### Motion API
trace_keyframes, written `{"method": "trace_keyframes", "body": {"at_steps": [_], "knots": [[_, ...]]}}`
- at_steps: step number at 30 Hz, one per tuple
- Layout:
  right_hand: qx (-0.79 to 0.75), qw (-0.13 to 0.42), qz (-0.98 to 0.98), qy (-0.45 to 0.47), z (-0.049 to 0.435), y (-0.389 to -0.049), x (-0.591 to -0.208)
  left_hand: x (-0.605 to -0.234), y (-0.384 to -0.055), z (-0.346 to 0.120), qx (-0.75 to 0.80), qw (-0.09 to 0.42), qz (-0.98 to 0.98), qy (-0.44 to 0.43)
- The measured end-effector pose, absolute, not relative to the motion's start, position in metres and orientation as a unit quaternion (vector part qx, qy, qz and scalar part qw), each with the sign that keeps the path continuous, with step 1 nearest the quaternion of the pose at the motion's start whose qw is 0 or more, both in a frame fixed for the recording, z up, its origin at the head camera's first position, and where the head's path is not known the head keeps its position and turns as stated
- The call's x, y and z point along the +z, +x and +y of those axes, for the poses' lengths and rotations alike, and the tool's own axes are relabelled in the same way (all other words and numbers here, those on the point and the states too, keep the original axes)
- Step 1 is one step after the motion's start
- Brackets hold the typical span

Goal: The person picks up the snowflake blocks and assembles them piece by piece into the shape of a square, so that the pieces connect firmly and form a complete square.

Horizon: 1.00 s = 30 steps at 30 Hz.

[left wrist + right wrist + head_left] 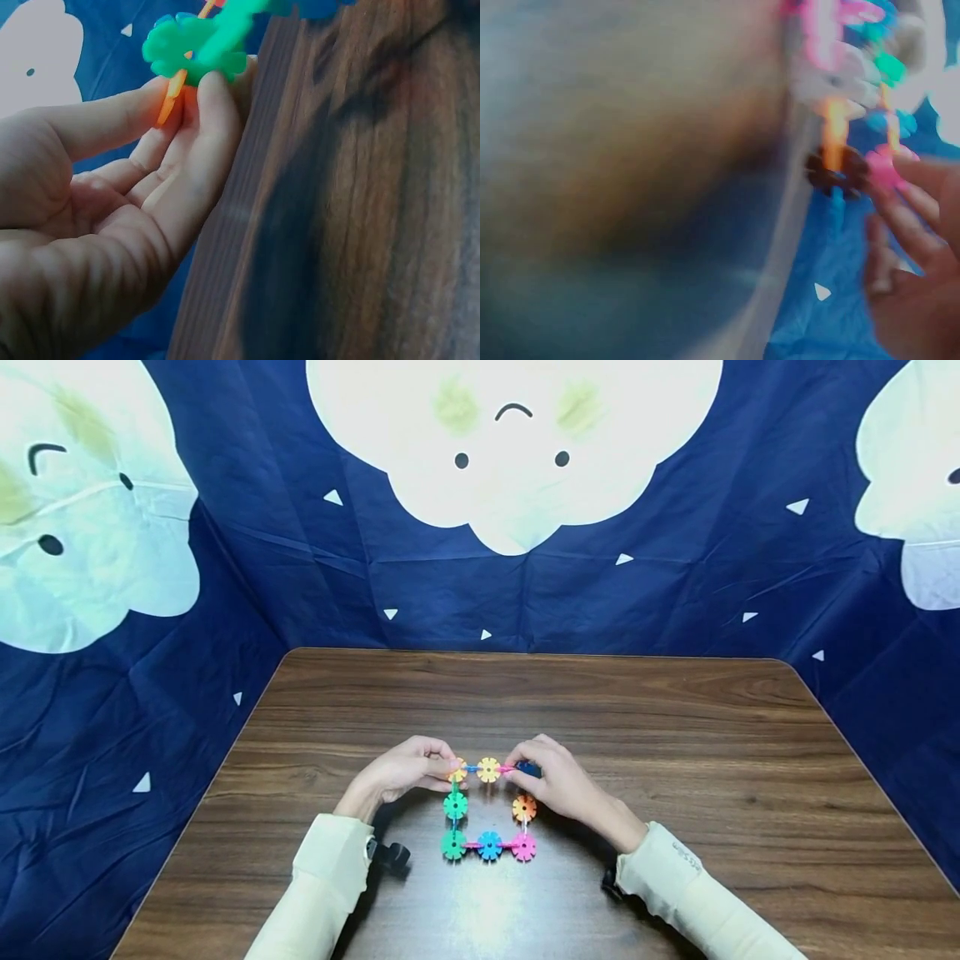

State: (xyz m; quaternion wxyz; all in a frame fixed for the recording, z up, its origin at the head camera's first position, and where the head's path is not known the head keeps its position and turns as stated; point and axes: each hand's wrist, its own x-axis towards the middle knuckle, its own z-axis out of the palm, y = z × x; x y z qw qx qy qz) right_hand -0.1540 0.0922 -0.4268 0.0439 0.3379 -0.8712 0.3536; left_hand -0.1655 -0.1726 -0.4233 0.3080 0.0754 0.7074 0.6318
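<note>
Plastic snowflake discs, notched and interlocked, form a roughly square outline on the table. Its top left corner is a yellow-orange disc (457,770), which my left hand (415,768) pinches between thumb and fingers; the left wrist view shows this orange disc (172,99) edge-on beside a green disc (184,49). At the top right, my right hand (553,779) pinches a pink disc (886,166) joined to the chain. A dark blue disc (529,768) is partly hidden by that hand. Below it stands an orange disc (524,808); whether they join is unclear.
The wooden table (637,718) extends around the outline, its far edge meeting a blue cloth backdrop (450,585) with cloud shapes. Along the outline's near side lie a green disc (453,845), a blue disc (490,846) and a pink disc (523,847). The right wrist view is blurred.
</note>
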Motion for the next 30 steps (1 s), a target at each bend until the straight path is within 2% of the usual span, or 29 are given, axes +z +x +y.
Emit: {"method": "trace_keyframes", "body": {"at_steps": [7,12,15,20,30], "knots": [[0.366,-0.072,-0.901,0.222,0.106,-0.166,-0.42,-0.424,-0.166,-0.178,0.638,0.314,0.7,0.073],[0.438,-0.19,-0.855,0.202,0.112,-0.169,-0.431,-0.425,-0.165,-0.179,0.637,0.318,0.699,0.07],[0.505,-0.232,-0.812,0.181,0.114,-0.169,-0.437,-0.426,-0.164,-0.179,0.638,0.321,0.697,0.072],[0.537,-0.244,-0.794,0.146,0.117,-0.169,-0.44,-0.429,-0.165,-0.18,0.638,0.328,0.693,0.072],[0.539,-0.24,-0.793,0.152,0.119,-0.166,-0.439,-0.433,-0.167,-0.176,0.636,0.341,0.689,0.071]]}}
